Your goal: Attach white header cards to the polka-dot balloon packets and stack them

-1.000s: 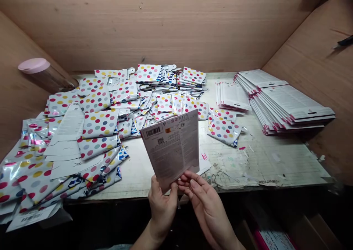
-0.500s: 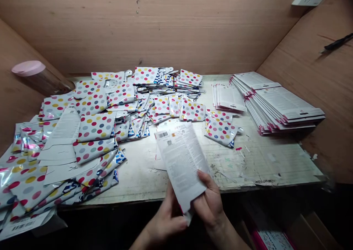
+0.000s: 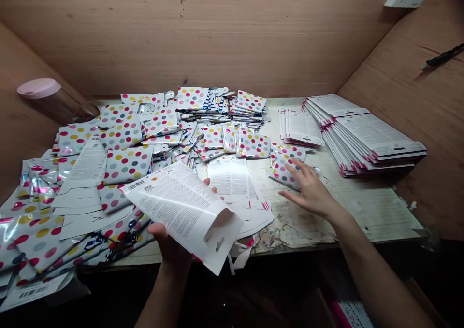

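Note:
My left hand [image 3: 174, 250] grips a white printed card box [image 3: 174, 207] from below, thumb on its left edge and fingertips along its far side. The box is tapered, its near end open with a flap that has a hang hole. My right hand [image 3: 308, 188] is stretched out, fingers spread, over a folded polka-dot packet [image 3: 281, 169]. I cannot tell whether its fingertips touch the packet. Beneath and beyond the held box, flat unfolded cards [image 3: 232, 180] lie on the table [image 3: 362, 207].
Polka-dot packets [image 3: 123, 166] are heaped on the left and back. Boxes [image 3: 384, 135] are stacked at the right, with a smaller group [image 3: 300, 127] beside them. A pink-lidded cup [image 3: 39, 89] leans at the left wall. Paper scraps [image 3: 241, 258] hang at the front edge.
The box has moved left and tilted, now held by my left hand alone, its near end opened out. My right hand has let go and moved right to the folded packet.

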`<state>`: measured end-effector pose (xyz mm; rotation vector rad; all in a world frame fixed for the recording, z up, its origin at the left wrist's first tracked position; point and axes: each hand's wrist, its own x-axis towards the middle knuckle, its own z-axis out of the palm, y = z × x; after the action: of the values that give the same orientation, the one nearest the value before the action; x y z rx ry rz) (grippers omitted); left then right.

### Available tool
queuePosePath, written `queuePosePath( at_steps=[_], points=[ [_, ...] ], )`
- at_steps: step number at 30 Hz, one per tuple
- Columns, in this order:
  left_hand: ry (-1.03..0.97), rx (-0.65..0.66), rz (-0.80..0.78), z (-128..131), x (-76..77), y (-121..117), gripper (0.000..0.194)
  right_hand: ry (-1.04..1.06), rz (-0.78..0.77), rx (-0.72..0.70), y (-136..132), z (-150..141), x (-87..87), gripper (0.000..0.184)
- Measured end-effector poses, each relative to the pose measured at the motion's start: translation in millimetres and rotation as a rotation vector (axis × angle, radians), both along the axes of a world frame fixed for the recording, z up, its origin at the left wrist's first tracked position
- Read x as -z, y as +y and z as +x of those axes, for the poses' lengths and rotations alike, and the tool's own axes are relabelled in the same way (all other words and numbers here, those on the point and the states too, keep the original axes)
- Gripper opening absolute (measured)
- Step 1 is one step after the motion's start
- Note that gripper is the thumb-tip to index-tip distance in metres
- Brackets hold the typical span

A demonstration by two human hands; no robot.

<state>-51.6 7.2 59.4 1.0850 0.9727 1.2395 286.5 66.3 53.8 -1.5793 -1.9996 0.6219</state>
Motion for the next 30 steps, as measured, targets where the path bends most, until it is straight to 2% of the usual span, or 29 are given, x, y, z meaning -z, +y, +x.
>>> queuePosePath(
  at_steps=[3,5,6,8,10,11,13,15,17,19,22,27,30],
  points=[
    [-0.345,-0.05,-0.118,7.7,-9.4,6.1,0.11,-0.446,0.123,-0.053,37.6,27.6,42.9,0.074],
    [-0.456,-0.05,-0.158,14.6,-14.2,7.7,0.105,-0.582,0.16,-0.078,46.5,30.7,60.2,0.068],
    [-0.498,-0.045,-0.173,17.6,-16.1,8.3,0.104,-0.612,0.181,-0.062,46.2,29.1,63.0,0.064],
    [-0.576,-0.046,-0.197,22.2,-18.1,9.9,0.105,-0.583,0.236,-0.024,36.8,20.6,56.3,0.054],
    [-0.63,-0.079,-0.213,24.8,-17.5,12.9,0.103,-0.416,0.318,-0.055,16.3,5.2,36.1,0.051],
    [-0.643,-0.097,-0.217,25.8,-16.3,14.7,0.102,-0.299,0.356,-0.121,3.0,-4.9,23.2,0.052],
    [-0.651,-0.126,-0.225,27.6,-13.0,18.1,0.101,-0.098,0.4,-0.348,-25.7,-28.3,-3.1,0.054],
    [-0.643,-0.148,-0.219,30.2,-9.3,19.9,0.102,-0.094,0.443,-0.536,-50.8,-52.8,-23.7,0.055],
    [-0.616,-0.156,-0.209,33.3,-5.8,18.8,0.103,-0.239,0.505,-0.557,-67.0,-75.2,-34.7,0.051],
    [-0.565,-0.151,-0.197,35.8,-3.0,15.4,0.104,-0.396,0.547,-0.472,-74.7,-94.3,-36.6,0.047],
    [-0.523,-0.137,-0.189,36.3,-1.6,10.3,0.106,-0.516,0.566,-0.388,-78.2,-117.9,-29.7,0.045],
    [-0.497,-0.225,-0.194,33.8,-5.6,7.8,0.101,-0.558,0.52,-0.279,-80.3,-150.3,-18.9,0.047],
    [-0.444,-0.204,-0.219,36.8,-8.5,7.1,0.101,-0.52,0.47,-0.236,-81.9,-161.0,-27.1,0.042]
  ],
)
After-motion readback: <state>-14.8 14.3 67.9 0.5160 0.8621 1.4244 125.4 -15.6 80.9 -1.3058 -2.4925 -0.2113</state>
